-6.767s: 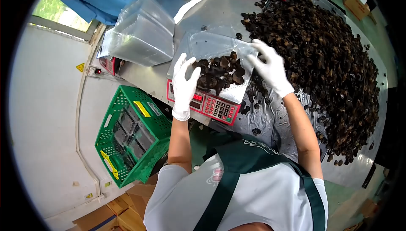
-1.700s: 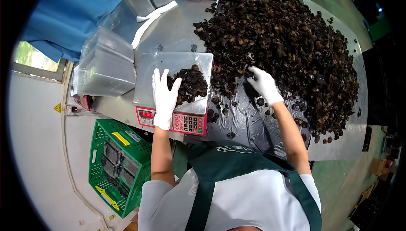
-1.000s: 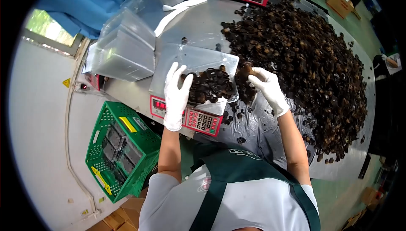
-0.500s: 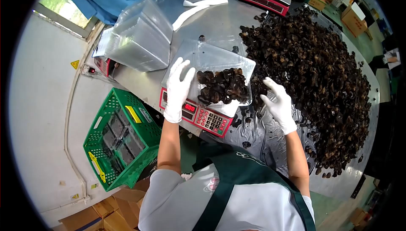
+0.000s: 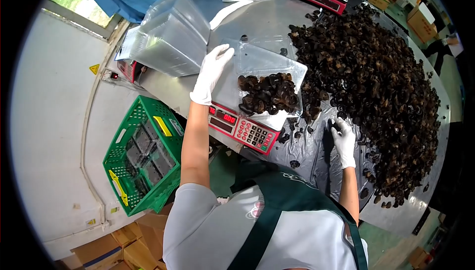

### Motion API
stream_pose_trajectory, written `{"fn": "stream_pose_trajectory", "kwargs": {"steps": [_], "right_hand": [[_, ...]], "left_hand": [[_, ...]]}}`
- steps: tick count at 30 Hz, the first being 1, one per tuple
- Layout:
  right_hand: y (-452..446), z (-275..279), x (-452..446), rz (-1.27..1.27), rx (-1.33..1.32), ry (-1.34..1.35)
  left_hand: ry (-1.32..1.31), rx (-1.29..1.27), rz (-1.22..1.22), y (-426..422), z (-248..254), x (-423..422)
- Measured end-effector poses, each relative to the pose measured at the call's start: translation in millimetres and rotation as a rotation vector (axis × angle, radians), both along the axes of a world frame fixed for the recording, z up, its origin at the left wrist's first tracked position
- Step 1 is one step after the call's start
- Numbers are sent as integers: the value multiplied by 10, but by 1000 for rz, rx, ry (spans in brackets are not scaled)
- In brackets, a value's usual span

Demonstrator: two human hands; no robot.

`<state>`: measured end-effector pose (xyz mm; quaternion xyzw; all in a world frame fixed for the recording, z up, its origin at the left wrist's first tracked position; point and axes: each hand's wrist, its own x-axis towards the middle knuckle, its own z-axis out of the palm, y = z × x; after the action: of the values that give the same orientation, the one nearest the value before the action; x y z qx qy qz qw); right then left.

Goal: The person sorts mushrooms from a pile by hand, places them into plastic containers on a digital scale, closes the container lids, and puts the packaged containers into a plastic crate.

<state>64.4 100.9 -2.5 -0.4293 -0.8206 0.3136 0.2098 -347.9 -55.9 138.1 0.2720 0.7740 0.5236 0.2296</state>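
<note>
Left hand stretched well forward, fingers bent, wide of the right hand, which hangs lower with thumb and fingertips parted. Between them sits the clear tray of dark pieces, partly covering the scale. Left fingertips blend into clear plastic; can't tell any grip.

Clear tray | flat on red scale | dark glossy pieces heaped inside

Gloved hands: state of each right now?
Left hand: loosely open, nothing visible in it, beside the clear container; contact can't be told.
Right hand: open, fingers bent, nothing visible in it, over the grey plastic sheet.
</note>
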Motion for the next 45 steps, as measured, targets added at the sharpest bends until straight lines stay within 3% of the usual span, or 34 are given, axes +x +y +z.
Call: {"fn": "stream_pose_trajectory", "kwargs": {"steps": [4,6,15,20,25,30,32,35,39,42,45], "right_hand": [[8,-54,-6,-4,23,-9],[-29,10,-53,-7,13,-47],[7,-53,-18,-13,33,3],[-37,193,-106,3,42,48],[-134,481,-364,34,-26,196],[-145,316,-575,83,-15,-96],[-192,126,-665,107,129,-87],[-284,76,-848,187,345,-150],[-282,-30,-960,239,294,-303],[-240,-63,-915,134,289,-29],[-142,-35,-822,-35,-2,177]], "left_hand": [[-1,11,0,83,-52,-169],[-190,28,1,119,-37,-235],[-436,239,-75,225,-249,-350],[-330,442,-92,-4,36,-104],[51,255,-123,-509,10,343],[273,39,-271,-785,-208,705],[209,140,-148,-780,-262,804],[253,303,-167,-684,-220,765],[314,380,-89,-464,-170,697],[212,381,-10,-356,-147,691],[243,390,7,-314,-109,656]]}}
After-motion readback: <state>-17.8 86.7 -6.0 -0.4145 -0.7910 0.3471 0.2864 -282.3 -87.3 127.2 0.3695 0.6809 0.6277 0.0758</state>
